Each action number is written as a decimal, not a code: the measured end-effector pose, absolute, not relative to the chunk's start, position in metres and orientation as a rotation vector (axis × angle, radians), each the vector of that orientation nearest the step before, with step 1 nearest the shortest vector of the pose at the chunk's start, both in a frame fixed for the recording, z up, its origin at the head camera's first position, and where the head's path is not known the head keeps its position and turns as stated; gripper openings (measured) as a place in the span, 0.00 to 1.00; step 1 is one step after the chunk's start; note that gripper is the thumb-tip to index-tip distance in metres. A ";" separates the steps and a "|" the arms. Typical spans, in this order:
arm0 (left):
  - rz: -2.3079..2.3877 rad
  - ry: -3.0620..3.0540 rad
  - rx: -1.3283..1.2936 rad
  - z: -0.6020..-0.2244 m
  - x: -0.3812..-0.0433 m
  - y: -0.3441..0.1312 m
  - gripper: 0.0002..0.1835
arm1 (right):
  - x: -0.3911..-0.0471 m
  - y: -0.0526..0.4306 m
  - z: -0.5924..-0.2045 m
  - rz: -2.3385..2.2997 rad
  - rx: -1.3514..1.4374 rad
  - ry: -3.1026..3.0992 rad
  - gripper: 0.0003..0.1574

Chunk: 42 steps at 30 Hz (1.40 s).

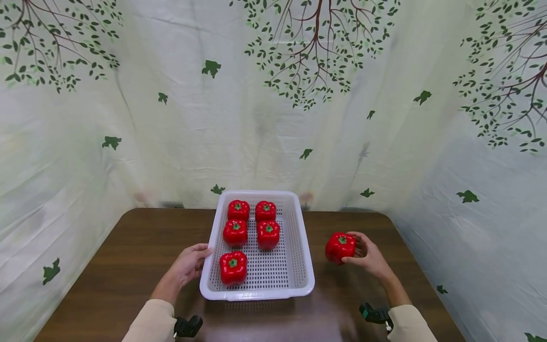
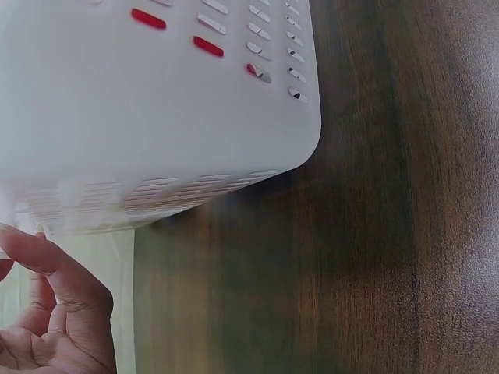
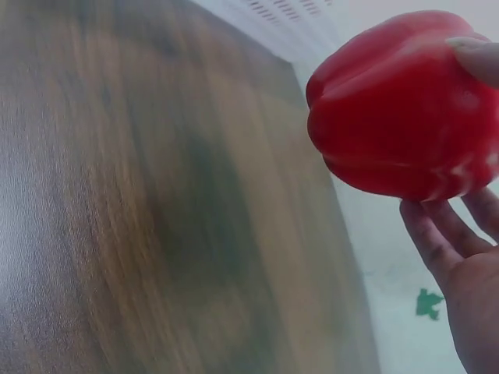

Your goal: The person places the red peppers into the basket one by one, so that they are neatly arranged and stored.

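A white plastic basket with slotted walls stands in the middle of the table and holds several red bell peppers in two columns. At its left rim, my left hand pinches the edge between thumb and fingers; the left wrist view shows that hand beside the basket wall. To the right of the basket, my right hand grips another red bell pepper, stem up. In the right wrist view this bell pepper is held above the tabletop, with thumb and fingers on opposite sides.
The brown wooden table extends on both sides of the basket. Inside, one bell pepper sits at the near left, and bare perforated floor lies to its right. A pale leaf-printed curtain hangs behind the table.
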<state>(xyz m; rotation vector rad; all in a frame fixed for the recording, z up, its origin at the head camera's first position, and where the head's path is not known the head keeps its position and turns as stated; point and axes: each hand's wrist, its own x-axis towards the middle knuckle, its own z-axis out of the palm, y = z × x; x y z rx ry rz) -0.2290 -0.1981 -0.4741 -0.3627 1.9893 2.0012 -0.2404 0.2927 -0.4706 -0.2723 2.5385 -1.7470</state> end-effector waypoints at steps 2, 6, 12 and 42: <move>1.999 1.987 -0.362 -0.473 -0.229 -0.198 0.26 | -0.240 0.291 -0.468 -1.736 -0.309 2.539 0.45; 1.991 1.990 -0.356 -0.471 -0.229 -0.198 0.27 | -0.241 0.289 -0.463 -1.733 -0.386 2.528 0.44; 1.987 1.987 -0.363 -0.470 -0.229 -0.198 0.25 | -0.244 0.286 -0.455 -1.726 -0.508 2.504 0.44; 1.992 1.989 -0.364 -0.474 -0.229 -0.200 0.25 | -0.252 0.247 -0.405 -1.601 -0.802 2.370 0.45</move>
